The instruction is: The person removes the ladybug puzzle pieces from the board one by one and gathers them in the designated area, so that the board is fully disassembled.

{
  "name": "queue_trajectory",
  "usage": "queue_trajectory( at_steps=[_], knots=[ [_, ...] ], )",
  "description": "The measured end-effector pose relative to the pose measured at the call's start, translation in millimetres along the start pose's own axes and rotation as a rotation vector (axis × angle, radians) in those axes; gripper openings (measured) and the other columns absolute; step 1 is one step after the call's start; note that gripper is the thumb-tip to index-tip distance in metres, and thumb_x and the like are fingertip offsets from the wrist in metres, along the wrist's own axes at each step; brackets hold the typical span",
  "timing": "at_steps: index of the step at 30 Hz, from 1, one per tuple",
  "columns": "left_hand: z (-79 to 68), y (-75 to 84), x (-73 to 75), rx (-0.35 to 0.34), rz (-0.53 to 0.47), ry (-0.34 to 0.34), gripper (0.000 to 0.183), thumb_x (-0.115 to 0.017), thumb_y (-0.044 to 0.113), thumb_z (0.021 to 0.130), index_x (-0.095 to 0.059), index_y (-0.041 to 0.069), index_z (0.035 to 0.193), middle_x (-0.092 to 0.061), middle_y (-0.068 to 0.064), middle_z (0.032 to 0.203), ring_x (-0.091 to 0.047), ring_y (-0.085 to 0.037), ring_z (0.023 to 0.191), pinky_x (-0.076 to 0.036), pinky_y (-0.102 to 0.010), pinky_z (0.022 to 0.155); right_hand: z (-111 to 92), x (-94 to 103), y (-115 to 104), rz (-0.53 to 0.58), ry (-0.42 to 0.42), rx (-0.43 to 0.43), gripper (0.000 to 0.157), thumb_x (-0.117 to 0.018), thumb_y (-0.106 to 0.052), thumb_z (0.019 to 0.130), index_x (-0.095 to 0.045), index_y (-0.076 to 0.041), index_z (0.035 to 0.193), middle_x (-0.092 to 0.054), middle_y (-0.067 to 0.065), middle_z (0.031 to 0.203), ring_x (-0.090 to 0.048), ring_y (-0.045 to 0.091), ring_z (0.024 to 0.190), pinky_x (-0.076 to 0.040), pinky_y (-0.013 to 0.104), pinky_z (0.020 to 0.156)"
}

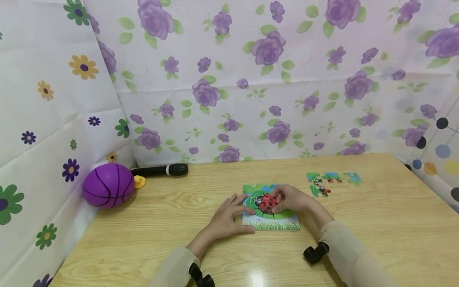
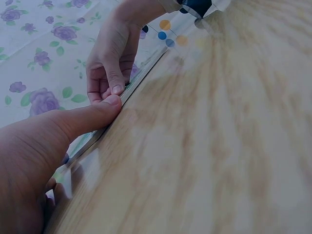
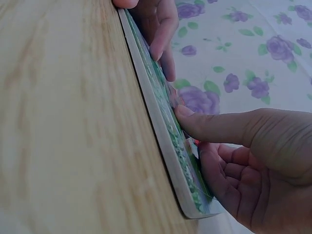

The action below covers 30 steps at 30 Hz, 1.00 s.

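On the table lies a ladybug jigsaw puzzle [image 1: 270, 226] in a flat square board with a grass strip along its front. My left hand [image 1: 226, 218] rests at the board's left side, fingers spread over the picture and thumb [image 2: 105, 112] at the front edge. Over the right part of the ladybug, my right hand [image 1: 289, 198] has its fingers curled, with thumb and index finger pinching what looks like a puzzle piece [image 3: 194, 142]. That piece is mostly hidden by the fingers. Several loose puzzle pieces [image 1: 319, 190] lie beyond the right hand.
At the table's far left sit a purple ball [image 1: 108, 185], a small yellow rubber duck [image 1: 140, 182] and a black microphone-like object [image 1: 161, 170]. Flowered cloth [image 1: 236, 119] hangs behind the wooden table [image 1: 161, 215].
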State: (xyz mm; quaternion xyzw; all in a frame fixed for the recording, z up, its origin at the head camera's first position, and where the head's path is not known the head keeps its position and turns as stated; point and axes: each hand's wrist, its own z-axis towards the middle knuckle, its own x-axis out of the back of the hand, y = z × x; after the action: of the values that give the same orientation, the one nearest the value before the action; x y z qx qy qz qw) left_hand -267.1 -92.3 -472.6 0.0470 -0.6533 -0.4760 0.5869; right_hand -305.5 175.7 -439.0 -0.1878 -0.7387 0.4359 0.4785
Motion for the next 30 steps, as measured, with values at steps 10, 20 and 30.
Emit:
queue_trajectory(
  at_steps=[10,20,30],
  knots=[
    [-1.2,2.6,0.0,-0.016,-0.004,0.015,0.043,-0.081,0.042,0.077,-0.071,0.025,0.115,-0.033,-0.007,0.159,-0.015,-0.044,0.15,-0.01,-0.068,0.119,-1.2,0.5,0.3,0.052,0.03,0.011,0.032,-0.074,-0.008,0.085,-0.055,0.002,0.108,-0.052,0.007,0.088,-0.047,0.019,0.079,-0.043,0.027,0.065],
    [-1.4,4.0,1.4,-0.006,-0.008,0.008,0.043,-0.081,0.043,0.077,-0.071,0.025,0.115,-0.033,-0.006,0.16,-0.015,-0.043,0.15,-0.01,-0.067,0.12,0.4,0.0,2.4,0.11,0.063,0.04,0.019,-0.066,-0.012,0.092,-0.059,0.0,0.106,-0.058,0.007,0.091,-0.051,0.018,0.075,-0.046,0.028,0.061],
    [-1.1,3.8,0.8,-0.006,-0.004,0.007,0.043,-0.081,0.043,0.077,-0.071,0.026,0.115,-0.033,-0.005,0.16,-0.015,-0.043,0.15,-0.01,-0.066,0.12,-1.9,7.2,4.1,0.151,0.147,0.092,0.028,-0.068,-0.018,0.092,-0.06,0.0,0.111,-0.063,0.006,0.091,-0.06,0.019,0.083,-0.053,0.031,0.071]
  ],
)
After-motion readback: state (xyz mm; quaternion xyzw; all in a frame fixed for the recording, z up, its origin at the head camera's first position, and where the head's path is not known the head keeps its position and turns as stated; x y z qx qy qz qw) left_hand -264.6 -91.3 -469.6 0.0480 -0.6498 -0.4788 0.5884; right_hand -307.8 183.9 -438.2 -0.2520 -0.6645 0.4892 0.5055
